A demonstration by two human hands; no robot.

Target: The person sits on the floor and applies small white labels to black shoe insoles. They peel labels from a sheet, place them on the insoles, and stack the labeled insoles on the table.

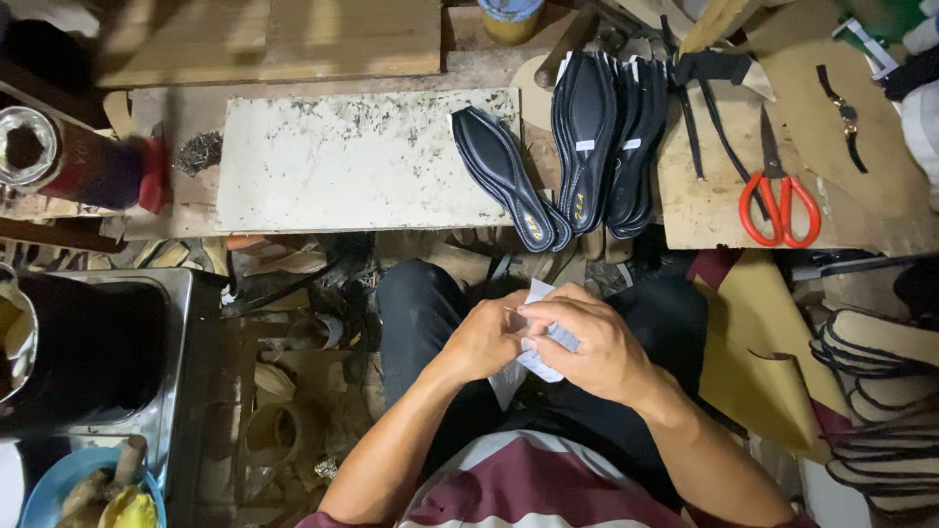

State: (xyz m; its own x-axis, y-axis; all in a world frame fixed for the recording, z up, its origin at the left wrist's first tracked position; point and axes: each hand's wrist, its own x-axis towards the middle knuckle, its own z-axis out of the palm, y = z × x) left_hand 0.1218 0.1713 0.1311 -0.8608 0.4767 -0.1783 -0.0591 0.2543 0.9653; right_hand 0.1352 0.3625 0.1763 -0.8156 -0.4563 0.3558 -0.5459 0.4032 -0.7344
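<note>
Paper sheet (536,364), small, white and creased, pinched between both hands (553,342).

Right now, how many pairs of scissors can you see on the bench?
1. The scissors, with orange handles, lie on the wooden board at the right, just right of the black insoles. More could be hidden under the clutter.

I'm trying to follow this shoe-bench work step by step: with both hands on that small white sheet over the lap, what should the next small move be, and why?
Probably peel a piece free with the left hand while the right hand steadies the white sheet. Both hands' fingertips already pinch together at its top edge, and the black insoles lie untouched on the bench ahead.
</note>
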